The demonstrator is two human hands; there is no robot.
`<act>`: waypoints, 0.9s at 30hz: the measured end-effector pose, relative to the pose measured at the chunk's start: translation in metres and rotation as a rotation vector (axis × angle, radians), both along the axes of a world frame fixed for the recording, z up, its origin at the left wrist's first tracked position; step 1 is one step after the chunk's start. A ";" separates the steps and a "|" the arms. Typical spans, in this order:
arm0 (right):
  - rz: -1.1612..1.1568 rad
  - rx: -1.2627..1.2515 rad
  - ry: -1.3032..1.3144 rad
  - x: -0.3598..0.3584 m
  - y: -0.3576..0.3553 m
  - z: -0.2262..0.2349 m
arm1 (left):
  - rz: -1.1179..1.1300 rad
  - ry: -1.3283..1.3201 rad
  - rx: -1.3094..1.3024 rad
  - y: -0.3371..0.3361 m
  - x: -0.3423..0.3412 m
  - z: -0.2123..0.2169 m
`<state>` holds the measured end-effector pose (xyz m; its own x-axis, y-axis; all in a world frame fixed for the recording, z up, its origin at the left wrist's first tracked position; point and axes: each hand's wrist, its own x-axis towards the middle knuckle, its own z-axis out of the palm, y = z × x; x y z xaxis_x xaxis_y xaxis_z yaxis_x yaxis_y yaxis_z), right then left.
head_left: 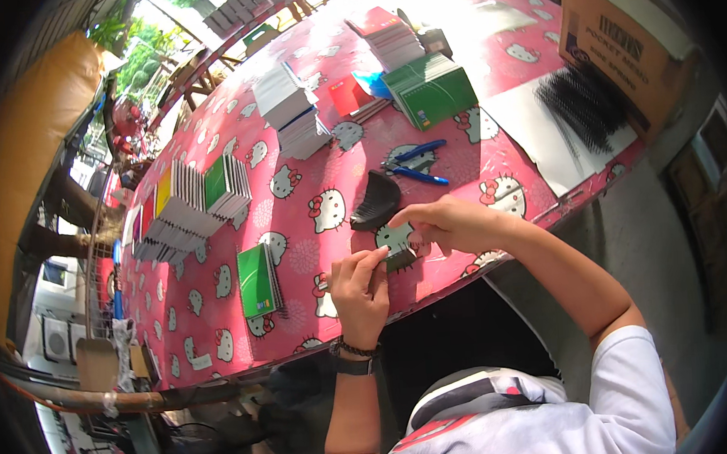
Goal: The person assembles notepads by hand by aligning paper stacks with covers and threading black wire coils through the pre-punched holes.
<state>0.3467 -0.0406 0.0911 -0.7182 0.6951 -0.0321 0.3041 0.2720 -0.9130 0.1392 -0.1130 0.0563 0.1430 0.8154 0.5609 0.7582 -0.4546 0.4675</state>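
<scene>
My left hand [359, 290] is over the near part of the pink table [296, 219], its fingers bent and their tips close together. Beside those fingertips is a small dark, flat-looking shape [400, 260]; I cannot tell whether it is a thing or partly shadow. To its right, my right hand [455, 224] has the index finger stretched out leftward and the others apart and lower. Just beyond that finger rests a black curved object [376, 201] with a ridged edge, its kind unclear. Farther on lie blue-handled pliers [419, 164], their handles spread.
A green spiral notebook [257, 281] lies left of my left hand. Stacked notebooks stand at left [183, 209], far middle [290, 111] and far right [430, 91]. Black wire spirals [583, 109] cover a white sheet [532, 125] beside a cardboard box [619, 57].
</scene>
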 end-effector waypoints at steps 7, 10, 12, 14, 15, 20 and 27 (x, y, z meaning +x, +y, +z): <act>0.070 -0.043 0.066 -0.006 0.000 -0.006 | -0.033 -0.052 -0.080 -0.001 0.014 0.008; 0.167 0.122 0.005 -0.007 0.022 -0.012 | -0.017 0.084 -0.054 -0.003 0.015 0.006; 0.080 0.301 -0.014 -0.015 0.054 -0.014 | 0.005 0.061 -0.046 -0.003 0.015 0.005; 0.100 0.741 -0.216 -0.024 0.086 -0.020 | -0.026 0.047 -0.042 0.000 0.019 0.008; 0.104 0.801 -0.346 -0.033 0.094 -0.028 | -0.038 0.040 -0.039 0.001 0.017 0.007; 0.055 0.744 -0.634 -0.067 0.089 -0.046 | -0.034 0.071 -0.018 -0.002 0.015 0.007; 0.043 0.531 -0.275 -0.039 0.059 -0.042 | -0.052 0.048 -0.076 -0.002 0.011 0.002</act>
